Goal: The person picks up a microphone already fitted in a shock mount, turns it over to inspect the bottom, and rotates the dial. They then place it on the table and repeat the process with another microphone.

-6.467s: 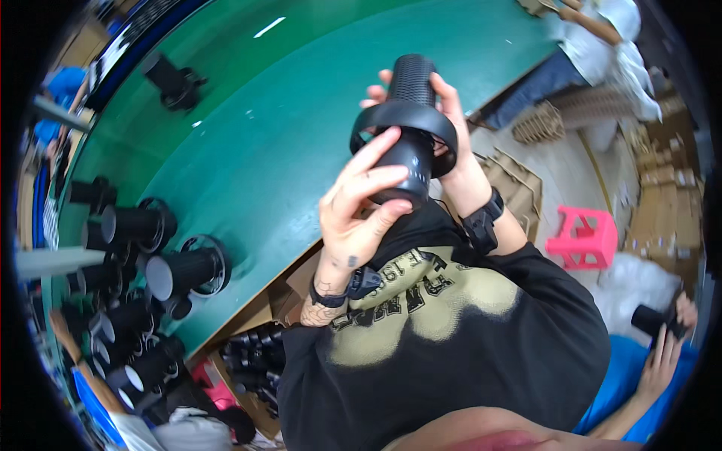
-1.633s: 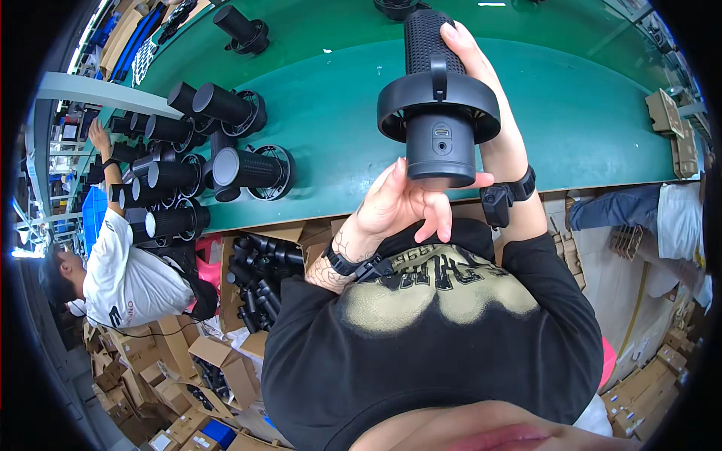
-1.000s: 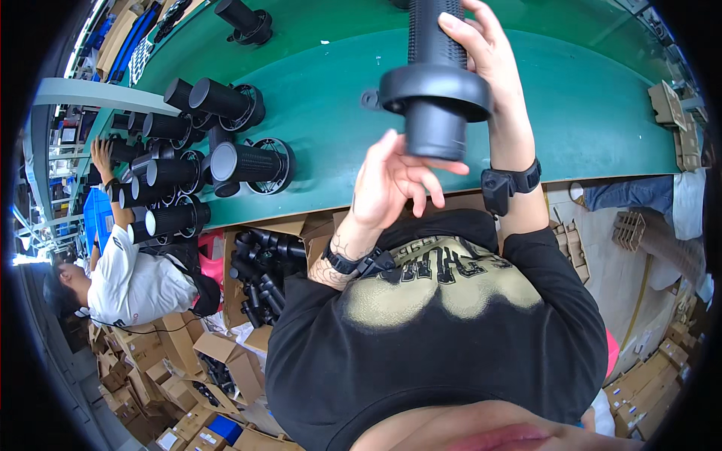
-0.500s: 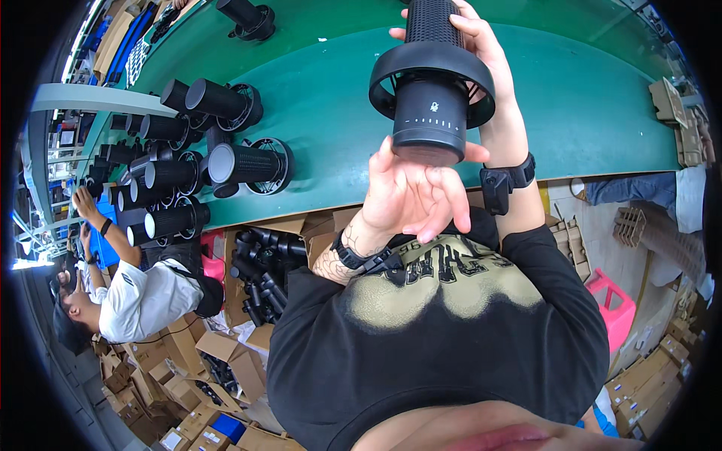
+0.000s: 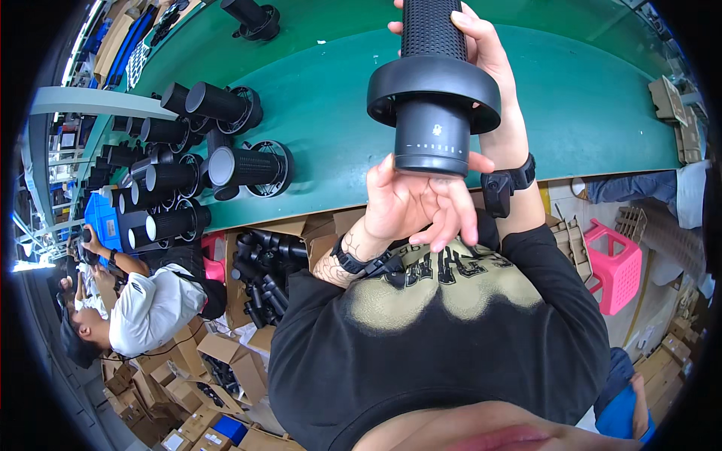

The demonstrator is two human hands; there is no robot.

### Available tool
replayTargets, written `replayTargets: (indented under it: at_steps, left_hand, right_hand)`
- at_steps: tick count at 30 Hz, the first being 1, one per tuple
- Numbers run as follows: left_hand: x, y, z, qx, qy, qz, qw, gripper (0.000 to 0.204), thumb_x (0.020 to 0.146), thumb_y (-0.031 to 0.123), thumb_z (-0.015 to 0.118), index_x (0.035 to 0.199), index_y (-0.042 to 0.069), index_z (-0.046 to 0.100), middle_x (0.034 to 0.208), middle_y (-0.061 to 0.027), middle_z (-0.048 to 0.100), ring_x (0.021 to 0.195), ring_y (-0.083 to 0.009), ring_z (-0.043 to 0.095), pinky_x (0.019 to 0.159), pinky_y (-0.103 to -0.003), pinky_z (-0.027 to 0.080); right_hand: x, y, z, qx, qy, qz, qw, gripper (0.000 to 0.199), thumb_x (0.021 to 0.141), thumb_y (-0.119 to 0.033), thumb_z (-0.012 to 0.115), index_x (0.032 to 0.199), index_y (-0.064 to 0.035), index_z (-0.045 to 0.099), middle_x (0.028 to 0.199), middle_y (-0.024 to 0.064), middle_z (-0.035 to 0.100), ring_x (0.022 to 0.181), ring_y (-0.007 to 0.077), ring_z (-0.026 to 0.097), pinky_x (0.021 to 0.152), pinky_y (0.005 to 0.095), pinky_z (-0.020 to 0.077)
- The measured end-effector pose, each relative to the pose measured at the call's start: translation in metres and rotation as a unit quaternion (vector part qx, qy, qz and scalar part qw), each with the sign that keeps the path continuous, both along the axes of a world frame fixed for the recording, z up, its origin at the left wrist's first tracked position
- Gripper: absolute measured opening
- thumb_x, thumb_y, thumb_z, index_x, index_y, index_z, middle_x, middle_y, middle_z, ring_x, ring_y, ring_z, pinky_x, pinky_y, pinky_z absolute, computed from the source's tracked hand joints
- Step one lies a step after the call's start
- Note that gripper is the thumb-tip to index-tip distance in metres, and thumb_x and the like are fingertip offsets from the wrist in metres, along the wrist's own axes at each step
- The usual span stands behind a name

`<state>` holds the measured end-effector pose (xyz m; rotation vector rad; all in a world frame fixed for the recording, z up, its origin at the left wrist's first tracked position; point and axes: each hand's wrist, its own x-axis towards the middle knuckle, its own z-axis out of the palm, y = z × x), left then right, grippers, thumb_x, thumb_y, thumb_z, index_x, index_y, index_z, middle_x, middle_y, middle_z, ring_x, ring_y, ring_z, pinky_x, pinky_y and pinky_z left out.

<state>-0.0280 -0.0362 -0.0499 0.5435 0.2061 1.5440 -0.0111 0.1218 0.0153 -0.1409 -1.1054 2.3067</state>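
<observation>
A black microphone [image 5: 433, 135] with a perforated grille and a wide ring round its body is held upright over the near part of the green table, grille end at the top. My right hand [image 5: 490, 56] wraps round the grille from behind, its thumb on the right side. Beneath the ring, a row of small light marks and an icon show on the smooth base. My left hand [image 5: 421, 203] grips the bottom of that base between thumb and forefinger, palm up, other fingers loosely curled. The microphone's top end is cut off by the picture's edge.
Several similar microphones [image 5: 242, 167] lie on the green table [image 5: 335, 98] at left; another [image 5: 252, 19] is farther back. Below the table edge, a carton [image 5: 320, 239] holds black parts. A co-worker [image 5: 158, 308] is at left, a pink stool [image 5: 617, 274] at right, grey trays [image 5: 673, 113] at far right.
The microphone has come slightly lower and tipped, so its underside is less visible; both hands keep hold. At left the co-worker's raised arm has dropped. Another person's arm appears at lower right.
</observation>
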Motion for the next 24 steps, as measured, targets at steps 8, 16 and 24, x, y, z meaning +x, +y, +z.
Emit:
replayTargets:
  at_steps: [8,16,24]
  left_hand:
    - [0.016,0.01,-0.018,0.273,-0.378,-0.125,0.876,0.089,0.094,0.065,0.017,0.135,-0.013,0.022,0.063,-0.0169,0.061,0.038,-0.0139,0.049,0.033,-0.02,0.038]
    - [0.002,0.004,-0.022,0.012,-0.016,0.051,0.999,0.09,0.094,0.066,0.008,0.131,-0.012,0.035,0.052,-0.0107,0.053,0.034,-0.0122,0.041,0.031,-0.02,0.035]
    - [0.004,0.002,-0.027,0.007,-0.049,0.068,0.996,0.089,0.094,0.065,0.006,0.129,-0.01,0.04,0.061,-0.0114,0.057,0.038,-0.0132,0.046,0.033,-0.02,0.038]
  right_hand:
    - [0.0,0.01,-0.014,0.01,0.065,0.065,0.996,0.05,0.087,-0.026,0.062,0.128,-0.0051,0.043,0.115,0.0163,0.056,0.098,0.0236,0.061,0.082,0.0357,0.0545]
    - [0.001,0.028,-0.014,0.152,-0.109,-0.065,0.98,0.049,0.085,-0.029,0.066,0.124,-0.0064,0.048,0.106,0.0092,0.058,0.087,0.015,0.061,0.071,0.0297,0.0512]
    - [0.006,0.029,-0.009,0.206,-0.173,-0.077,0.96,0.056,0.084,-0.03,0.067,0.128,-0.0044,0.044,0.105,0.0115,0.059,0.084,0.0164,0.062,0.067,0.0263,0.0522]
